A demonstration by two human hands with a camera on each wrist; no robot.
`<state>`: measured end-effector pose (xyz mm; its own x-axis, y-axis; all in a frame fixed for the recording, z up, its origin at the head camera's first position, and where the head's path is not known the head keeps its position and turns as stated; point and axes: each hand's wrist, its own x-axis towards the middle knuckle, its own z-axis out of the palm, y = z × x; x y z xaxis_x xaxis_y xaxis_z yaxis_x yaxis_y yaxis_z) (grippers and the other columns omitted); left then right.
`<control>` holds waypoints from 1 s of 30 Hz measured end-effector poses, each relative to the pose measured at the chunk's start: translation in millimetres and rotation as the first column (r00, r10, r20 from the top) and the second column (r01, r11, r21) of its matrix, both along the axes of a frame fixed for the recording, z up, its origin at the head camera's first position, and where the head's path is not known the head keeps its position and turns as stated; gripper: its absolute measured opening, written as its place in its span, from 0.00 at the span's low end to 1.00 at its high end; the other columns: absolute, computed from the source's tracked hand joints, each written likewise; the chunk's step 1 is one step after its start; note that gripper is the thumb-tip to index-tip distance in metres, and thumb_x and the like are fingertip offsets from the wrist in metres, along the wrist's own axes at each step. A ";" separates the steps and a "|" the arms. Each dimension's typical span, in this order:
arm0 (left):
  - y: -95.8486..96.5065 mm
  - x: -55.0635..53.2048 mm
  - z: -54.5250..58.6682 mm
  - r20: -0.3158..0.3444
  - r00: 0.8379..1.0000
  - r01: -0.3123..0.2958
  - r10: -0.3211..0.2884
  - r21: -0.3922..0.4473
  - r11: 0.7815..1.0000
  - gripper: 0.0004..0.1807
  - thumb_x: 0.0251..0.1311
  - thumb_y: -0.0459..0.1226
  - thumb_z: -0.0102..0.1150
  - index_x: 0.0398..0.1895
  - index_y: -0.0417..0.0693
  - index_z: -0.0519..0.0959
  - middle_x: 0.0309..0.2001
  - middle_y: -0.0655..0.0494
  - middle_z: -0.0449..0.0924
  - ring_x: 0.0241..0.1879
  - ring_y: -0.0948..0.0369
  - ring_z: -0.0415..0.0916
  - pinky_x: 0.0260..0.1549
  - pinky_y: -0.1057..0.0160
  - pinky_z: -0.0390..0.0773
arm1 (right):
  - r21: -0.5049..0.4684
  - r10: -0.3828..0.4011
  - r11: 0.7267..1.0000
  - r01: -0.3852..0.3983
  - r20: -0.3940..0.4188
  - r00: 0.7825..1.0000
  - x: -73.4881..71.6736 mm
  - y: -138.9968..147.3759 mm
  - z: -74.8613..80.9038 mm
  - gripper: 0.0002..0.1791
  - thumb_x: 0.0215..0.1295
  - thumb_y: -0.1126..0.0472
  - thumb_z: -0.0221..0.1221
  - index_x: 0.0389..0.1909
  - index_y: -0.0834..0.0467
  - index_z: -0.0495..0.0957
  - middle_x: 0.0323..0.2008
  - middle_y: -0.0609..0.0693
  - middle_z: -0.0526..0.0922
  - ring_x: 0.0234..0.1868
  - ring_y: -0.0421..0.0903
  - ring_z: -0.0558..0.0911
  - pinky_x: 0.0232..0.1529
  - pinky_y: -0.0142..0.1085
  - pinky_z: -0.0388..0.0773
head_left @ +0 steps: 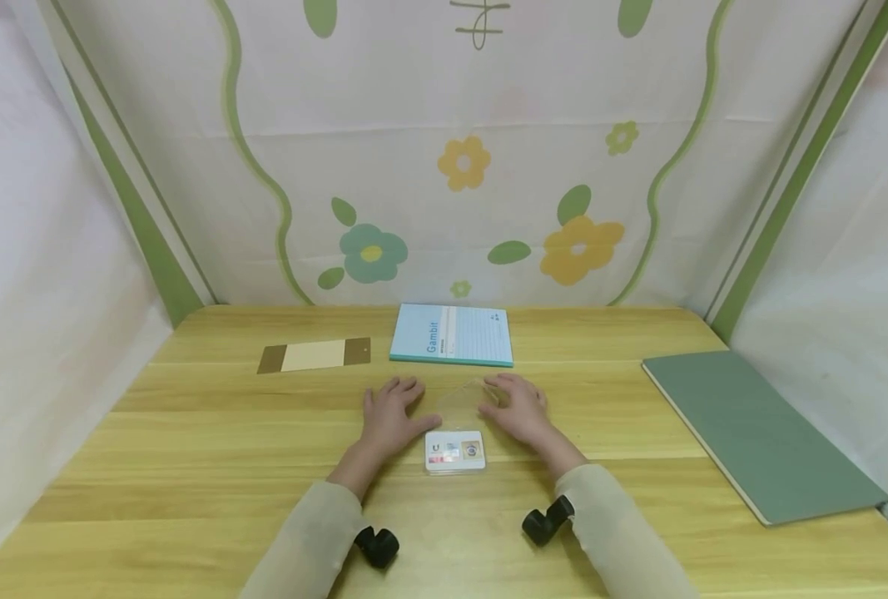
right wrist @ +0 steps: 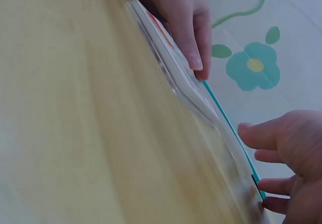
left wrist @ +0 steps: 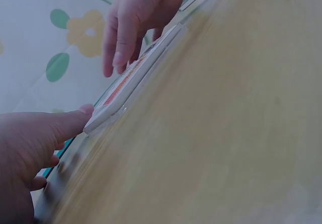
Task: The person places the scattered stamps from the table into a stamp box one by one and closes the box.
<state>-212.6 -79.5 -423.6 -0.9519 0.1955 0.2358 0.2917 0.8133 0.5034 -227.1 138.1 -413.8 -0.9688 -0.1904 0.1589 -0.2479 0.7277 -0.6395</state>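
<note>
A flat white card-like pack [head_left: 454, 452] with printed patches sits in a shallow clear plastic case on the table in front of me. The case's clear lid [head_left: 458, 404] lies folded back on the far side. My left hand [head_left: 393, 418] spreads its fingers on the table at left, its thumb tip right at the pack's far left corner. In the left wrist view that thumb [left wrist: 75, 119] meets the end of the white pack [left wrist: 113, 103]. Loosely bent, my right hand [head_left: 517, 408] rests with its fingertips at the lid's right edge, thumb apart from the fingers.
Behind the hands lies a light blue notebook [head_left: 451, 334]. A brown and cream card strip [head_left: 314, 356] is at the back left, and a large green folder [head_left: 766, 433] at the right. A flowered cloth [head_left: 414, 166] hangs beyond the table's far edge.
</note>
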 end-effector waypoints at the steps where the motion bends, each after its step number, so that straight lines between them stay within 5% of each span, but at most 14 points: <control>1: -0.3 0.2 0.1 -0.003 1.000 0.000 0.000 0.004 1.000 0.34 0.44 0.56 0.58 0.53 0.45 0.71 0.57 0.49 0.64 0.59 0.48 0.52 0.52 0.38 0.38 | 0.011 0.002 1.000 -0.002 0.008 1.000 -0.6 2.3 0.1 0.27 0.49 0.53 0.61 0.52 0.57 0.70 0.56 0.57 0.65 0.56 0.57 0.59 0.54 0.54 0.37; 18: -3.1 4.5 1.7 0.000 0.999 0.040 -0.040 0.045 0.998 0.23 0.49 0.52 0.56 0.43 0.47 0.78 0.57 0.48 0.64 0.59 0.46 0.52 0.52 0.39 0.36 | 0.094 0.022 0.995 -0.026 0.045 0.999 -2.4 9.5 1.5 0.31 0.45 0.49 0.63 0.52 0.56 0.71 0.59 0.60 0.59 0.59 0.59 0.53 0.54 0.56 0.34; 30: -3.5 5.9 1.3 0.013 0.998 0.056 -0.056 0.016 0.998 0.27 0.50 0.53 0.54 0.47 0.44 0.75 0.58 0.46 0.62 0.59 0.45 0.50 0.52 0.38 0.37 | 0.073 0.003 0.997 -0.003 -0.003 1.000 -0.6 2.0 -4.1 0.25 0.44 0.48 0.63 0.44 0.53 0.76 0.58 0.61 0.59 0.58 0.59 0.52 0.53 0.56 0.34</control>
